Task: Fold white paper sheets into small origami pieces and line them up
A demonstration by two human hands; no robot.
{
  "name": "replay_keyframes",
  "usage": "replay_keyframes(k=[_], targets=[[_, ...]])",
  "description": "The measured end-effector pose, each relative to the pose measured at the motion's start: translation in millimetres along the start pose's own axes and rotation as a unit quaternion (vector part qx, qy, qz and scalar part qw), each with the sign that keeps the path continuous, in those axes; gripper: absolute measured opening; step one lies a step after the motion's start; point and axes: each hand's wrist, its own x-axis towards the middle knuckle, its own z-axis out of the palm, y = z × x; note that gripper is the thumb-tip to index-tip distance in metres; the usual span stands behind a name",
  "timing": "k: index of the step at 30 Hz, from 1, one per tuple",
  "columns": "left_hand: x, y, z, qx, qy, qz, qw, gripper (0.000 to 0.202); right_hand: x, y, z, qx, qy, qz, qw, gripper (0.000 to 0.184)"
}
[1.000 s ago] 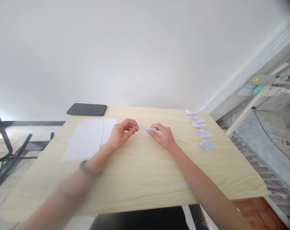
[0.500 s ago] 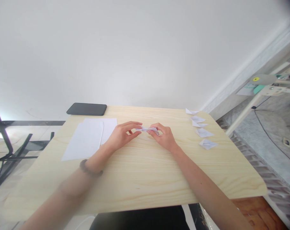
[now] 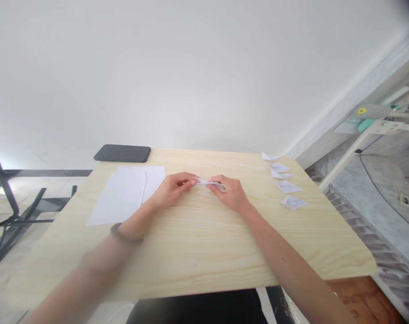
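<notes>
Okay, both hands on one piece: small folded white paper [image 3: 203, 182], over the middle of the table [image 3: 204, 252], running sideways between the two sets of fingertips. Left hand [image 3: 173, 189] has thumb and fingers pinched on its left end; right hand [image 3: 231, 194] is clamped on the right part, thumb on the near side, forefinger bent over the far side, a bit of paper poking out around the fingers. Hands themselves are apart, paper bridges the gap. Can't tell whether it touches the tabletop or sits just above. Fold detail is too small to read. Left forearm wears a dark bracelet [image 3: 126, 235]. Beside the left hand, on its outer side: white sheets [image 3: 114, 200], overlapping, lying flat. Dark phone [image 3: 122, 153] behind those, at the far left corner. Off to the right, well apart from the right hand: five folded paper pieces [image 3: 293, 202] in a rough column along the right side, pointed ends, the middle ones nearly touching. Plain wall [image 3: 204, 81] behind.
</notes>
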Motion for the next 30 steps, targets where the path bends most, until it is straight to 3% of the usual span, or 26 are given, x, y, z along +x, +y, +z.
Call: replay_keyframes(k=[4,10,18,30], targets=[[0.3,-3.3,2.2,-0.036,0.032,-0.019,0.999,0.025,-0.1,-0.8,-0.4,0.001,-0.004,0.011,1.000,0.017],[-0.8,0.2,2.0,0.070,0.052,0.006,0.996,0.023,-0.8,-0.2,0.6,-0.022,0.020,0.031,0.999,0.020],[-0.8,0.9,0.9,0.090,0.079,-0.009,0.993,0.023,-0.2,-1.8,3.2,-0.007,0.019,0.013,1.000,0.017],[-0.7,3.0,3.5,-0.027,0.067,-0.055,0.996,0.024,0.1,-3.9,1.0,-0.002,0.031,0.010,0.999,0.016]])
